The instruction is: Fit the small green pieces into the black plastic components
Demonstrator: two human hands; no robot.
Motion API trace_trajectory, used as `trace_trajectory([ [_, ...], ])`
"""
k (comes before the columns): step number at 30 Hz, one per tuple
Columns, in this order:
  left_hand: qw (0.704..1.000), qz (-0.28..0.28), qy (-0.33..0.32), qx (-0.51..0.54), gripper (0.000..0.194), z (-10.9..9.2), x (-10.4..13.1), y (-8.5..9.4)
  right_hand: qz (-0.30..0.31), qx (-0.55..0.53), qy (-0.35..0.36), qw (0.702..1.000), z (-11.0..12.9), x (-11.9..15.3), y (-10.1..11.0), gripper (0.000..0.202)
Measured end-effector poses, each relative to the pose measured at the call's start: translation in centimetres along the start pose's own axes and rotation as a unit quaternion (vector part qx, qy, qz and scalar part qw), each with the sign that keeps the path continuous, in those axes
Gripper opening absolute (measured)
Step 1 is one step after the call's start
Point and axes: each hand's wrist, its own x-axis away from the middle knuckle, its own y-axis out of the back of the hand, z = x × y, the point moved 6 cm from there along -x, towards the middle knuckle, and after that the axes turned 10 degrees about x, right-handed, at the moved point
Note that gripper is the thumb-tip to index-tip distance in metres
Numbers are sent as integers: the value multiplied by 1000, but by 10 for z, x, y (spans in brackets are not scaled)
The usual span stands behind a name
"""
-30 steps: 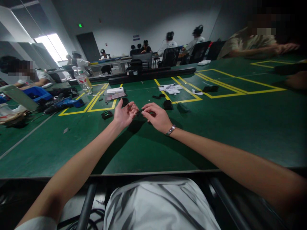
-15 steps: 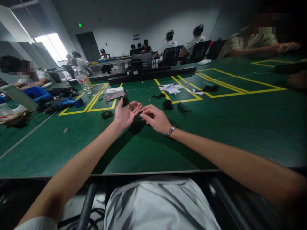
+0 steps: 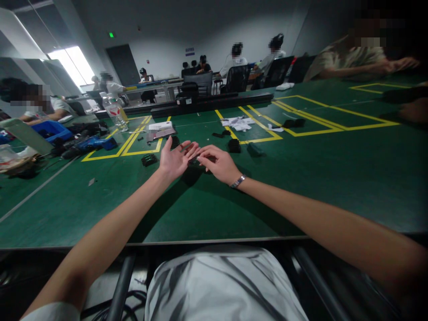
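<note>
From head height, the view is directed forward and down across the green worktable [image 3: 200,218]; the left hand [image 3: 174,159] and right hand [image 3: 220,165] are framed mid-distance, the back wall [image 3: 214,31] far beyond.

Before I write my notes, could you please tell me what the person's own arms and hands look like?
The left hand and right hand are gloveless, the forearms uncovered. A silvery band circles the right wrist, none the left. A pale sleeve shows at the left upper arm; on the right, no sleeve is in view.
</note>
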Motion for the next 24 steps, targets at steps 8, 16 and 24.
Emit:
trace_trajectory([
  [8, 999, -4, -16, -40, 44, -2, 2, -1, -46, 20, -28, 998, -14, -5, 12, 28],
  [16, 974, -18, -69, -214, 31, -3, -5, 7, -74, -3, -46, 996, -25, -9, 17, 28],
  [24, 905, 72, -61, -414, 33, 15, -8, 9, -77, -43, -79, 993, -37, -11, 16, 29],
])
